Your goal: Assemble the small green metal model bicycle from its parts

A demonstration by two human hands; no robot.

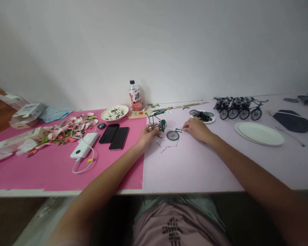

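Note:
My left hand (149,134) is closed round a dark green model bicycle frame (161,124), which it holds just over the pale sheet. My right hand (197,128) is closed, its fingertips at the end of a small dark fork (179,130). A small spoked wheel (172,135) is joined to that fork, between my two hands. Thin dark rod-like parts (169,147) lie on the sheet just in front of the wheel. Beyond my right hand stands a white plate (213,119) with small black parts (205,117) and wheels on it.
Several assembled model bicycles (240,108) stand in a row at back right, behind stacked white plates (261,133). To the left are two phones (119,138), a white power bank (84,145) with cable, pink petals (66,128), a plate of pieces (114,113) and a bottle (135,97).

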